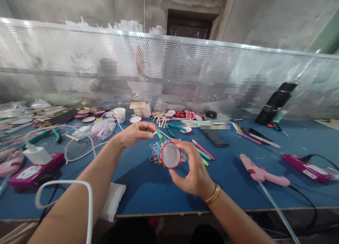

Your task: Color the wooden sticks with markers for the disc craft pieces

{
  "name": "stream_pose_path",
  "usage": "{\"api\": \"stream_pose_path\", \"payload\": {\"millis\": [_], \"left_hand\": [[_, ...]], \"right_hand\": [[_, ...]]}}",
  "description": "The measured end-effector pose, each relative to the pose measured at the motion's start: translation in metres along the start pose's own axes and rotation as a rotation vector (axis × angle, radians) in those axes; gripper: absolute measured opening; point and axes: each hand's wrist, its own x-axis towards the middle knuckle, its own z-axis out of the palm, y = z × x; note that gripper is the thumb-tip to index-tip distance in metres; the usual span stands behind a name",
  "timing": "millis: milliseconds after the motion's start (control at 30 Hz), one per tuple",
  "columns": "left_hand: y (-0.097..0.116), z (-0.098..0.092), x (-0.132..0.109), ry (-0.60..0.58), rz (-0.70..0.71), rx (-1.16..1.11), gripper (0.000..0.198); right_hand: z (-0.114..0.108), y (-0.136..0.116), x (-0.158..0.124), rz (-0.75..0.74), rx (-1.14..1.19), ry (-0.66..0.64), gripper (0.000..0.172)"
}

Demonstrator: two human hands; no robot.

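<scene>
My right hand (192, 166) grips a small red-rimmed round drum (171, 155) by its edge, its pale face turned toward me. My left hand (137, 134) pinches the far end of a flat stick (160, 136), coloured green and red, that reaches the drum's upper rim. Whether the stick is fixed to the rim, I cannot tell. Beneath the drum lies a tangled heap of colourful cords (156, 153), partly hidden by it. Markers in red (203, 149) and green lie just right of the heap.
A pink glue gun (261, 171) and a purple power strip (308, 168) lie at the right; another purple strip (37, 170) is at the left. White cables (90, 198) loop over my left forearm. A paper cup (119, 114), wooden pieces (140, 109) and a black bottle (275, 103) stand toward the perforated screen (185, 71).
</scene>
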Motion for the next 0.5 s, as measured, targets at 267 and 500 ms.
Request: {"api": "stream_pose_path", "payload": {"millis": [267, 500], "left_hand": [[-0.0003, -0.0028, -0.0008, -0.017, 0.031, 0.041, 0.018], [0.0, -0.0044, -0.0011, -0.017, 0.043, 0.054, 0.02]], "right_hand": [[-0.0009, -0.0002, -0.0014, -0.019, -0.005, -0.014, 0.063], [-0.0017, -0.0004, -0.0011, -0.017, 0.004, -0.023, 0.059]]}}
